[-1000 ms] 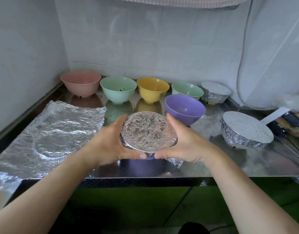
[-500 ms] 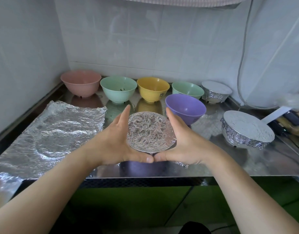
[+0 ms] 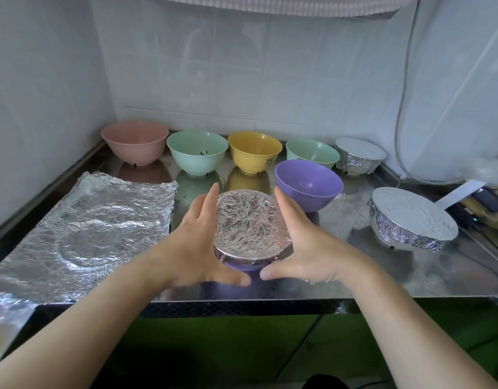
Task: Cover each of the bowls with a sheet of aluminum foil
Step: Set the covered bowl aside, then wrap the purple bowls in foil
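A purple bowl wrapped over the top with crinkled foil (image 3: 249, 223) sits near the front of the steel counter (image 3: 382, 273). My left hand (image 3: 195, 242) lies along its left side and my right hand (image 3: 305, 242) along its right side. The fingers are straight and the thumbs point toward each other under the front rim. Behind stand uncovered bowls: pink (image 3: 134, 144), green (image 3: 197, 150), yellow (image 3: 254, 150), another green (image 3: 312, 153) and purple (image 3: 308, 181). Two more foil-covered bowls sit at the back right (image 3: 358, 158) and the right (image 3: 410, 217). A loose foil sheet (image 3: 87, 234) lies flat at the left.
White tiled walls close off the back and left. A grey cable (image 3: 402, 122) hangs down the right wall. Dark-handled utensils (image 3: 483, 203) lie at the far right edge. The counter's front edge runs just below my wrists.
The covered bowl has gone down and away from me onto the counter. My fingers have straightened from a grip round the rim to lie along its sides, and the thumbs have parted.
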Demonstrator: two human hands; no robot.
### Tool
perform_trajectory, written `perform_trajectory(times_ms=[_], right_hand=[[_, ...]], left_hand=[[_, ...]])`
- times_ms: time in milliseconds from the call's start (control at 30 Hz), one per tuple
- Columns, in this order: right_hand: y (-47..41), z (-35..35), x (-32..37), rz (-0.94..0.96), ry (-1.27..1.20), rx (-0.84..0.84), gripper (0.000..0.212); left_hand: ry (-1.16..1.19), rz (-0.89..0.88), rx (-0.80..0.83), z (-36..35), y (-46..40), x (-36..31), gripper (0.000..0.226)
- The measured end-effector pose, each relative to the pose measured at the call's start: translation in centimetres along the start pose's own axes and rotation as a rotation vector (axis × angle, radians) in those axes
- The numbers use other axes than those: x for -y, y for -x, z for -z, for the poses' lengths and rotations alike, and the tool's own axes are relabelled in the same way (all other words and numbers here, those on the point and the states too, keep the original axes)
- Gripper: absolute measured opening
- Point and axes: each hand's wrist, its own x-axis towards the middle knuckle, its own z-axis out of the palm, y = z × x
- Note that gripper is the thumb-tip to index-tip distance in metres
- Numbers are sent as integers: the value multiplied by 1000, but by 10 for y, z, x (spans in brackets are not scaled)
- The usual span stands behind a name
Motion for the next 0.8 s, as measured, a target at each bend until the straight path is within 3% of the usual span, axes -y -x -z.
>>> perform_trajectory(times_ms=[67, 133, 267, 333, 533, 800], right_hand=[[-3, 9, -3, 8, -145, 12, 141], [-12, 15, 1, -19, -340, -90, 129], [-45, 13, 16, 22, -230, -300, 56], [-56, 10, 24, 35, -188, -307, 41], [-63, 4, 30, -18, -203, -349, 34], [-66, 1, 29, -77, -233, -387, 50]], left_hand=[[27, 3, 64, 12, 2, 1, 168], [97, 5, -58, 17, -5, -1, 151], [118, -43, -346, 10, -34, -15, 61], [109, -57, -351, 6, -45, -24, 39], [186, 34, -415, 0, -54, -31, 31], [455, 209, -490, -1, -55, -27, 31]])
